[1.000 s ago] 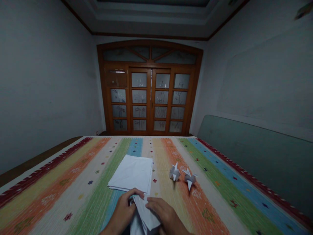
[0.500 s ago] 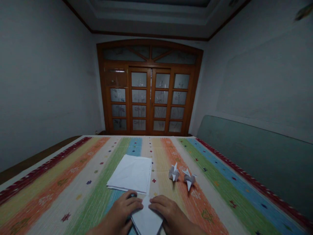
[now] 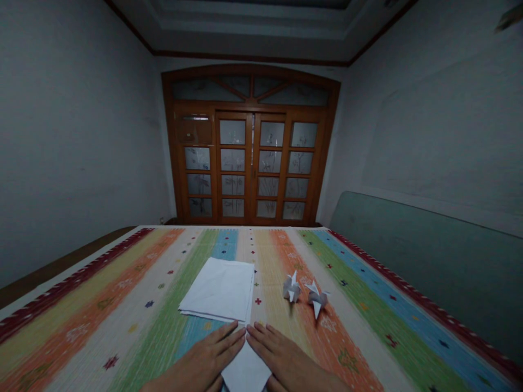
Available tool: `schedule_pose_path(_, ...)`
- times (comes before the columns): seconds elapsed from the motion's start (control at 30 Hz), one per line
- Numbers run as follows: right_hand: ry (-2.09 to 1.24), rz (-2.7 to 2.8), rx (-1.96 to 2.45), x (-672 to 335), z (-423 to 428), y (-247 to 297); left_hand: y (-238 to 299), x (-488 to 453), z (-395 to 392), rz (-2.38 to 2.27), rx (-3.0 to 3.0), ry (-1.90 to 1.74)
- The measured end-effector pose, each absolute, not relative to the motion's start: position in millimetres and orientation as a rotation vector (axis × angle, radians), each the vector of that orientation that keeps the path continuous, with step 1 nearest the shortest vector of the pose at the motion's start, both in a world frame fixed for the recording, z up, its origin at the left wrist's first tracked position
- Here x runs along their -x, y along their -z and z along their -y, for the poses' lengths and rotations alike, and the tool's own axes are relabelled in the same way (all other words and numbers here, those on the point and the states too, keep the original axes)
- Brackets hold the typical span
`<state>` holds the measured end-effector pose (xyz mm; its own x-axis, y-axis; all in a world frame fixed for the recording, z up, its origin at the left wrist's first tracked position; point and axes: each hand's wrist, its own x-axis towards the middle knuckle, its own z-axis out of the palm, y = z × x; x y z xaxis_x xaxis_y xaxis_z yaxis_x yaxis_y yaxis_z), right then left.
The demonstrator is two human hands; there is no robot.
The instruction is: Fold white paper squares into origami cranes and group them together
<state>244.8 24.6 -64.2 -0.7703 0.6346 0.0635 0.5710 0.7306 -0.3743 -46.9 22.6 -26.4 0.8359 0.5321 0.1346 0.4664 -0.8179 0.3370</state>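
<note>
A folded white sheet of paper (image 3: 245, 370) lies on the table at the near edge of the view, its narrow tip pointing away from me. My left hand (image 3: 210, 354) rests flat along its left side, fingers stretched towards the tip. On the right side my right hand (image 3: 281, 354) lies flat too, fingers extended, the fingertips of both hands close together near the top. Parts of the paper's edges are hidden beneath my fingers. Just beyond the hands sits a stack of white paper squares (image 3: 220, 288).
Two small folded paper cranes (image 3: 291, 288) stand right of the stack. A striped, colourful tablecloth (image 3: 155, 288) covers the table. Along the right side runs a pale green panel (image 3: 417, 234). Wooden doors with glass panes (image 3: 251, 163) close off the far wall.
My fingers have straightened from a curled grip at the paper's edges and now lie flat over its sides, nearer the tip. The stack and the cranes have stayed put.
</note>
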Motion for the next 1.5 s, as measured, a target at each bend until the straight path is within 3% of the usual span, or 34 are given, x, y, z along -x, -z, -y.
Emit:
schedule_pose_path(0.8, -0.581, 2.603, 1.004, -245.9, -9.1, 29.8, 25.0, 49.3, -21.9, -0.808, -2.552, -0.368)
schedule_pose_path(1.5, -0.324, 2.434, 0.921, -241.2, -12.2, 46.5, 45.4, 33.0, -28.4, -0.955, -2.533, -0.529)
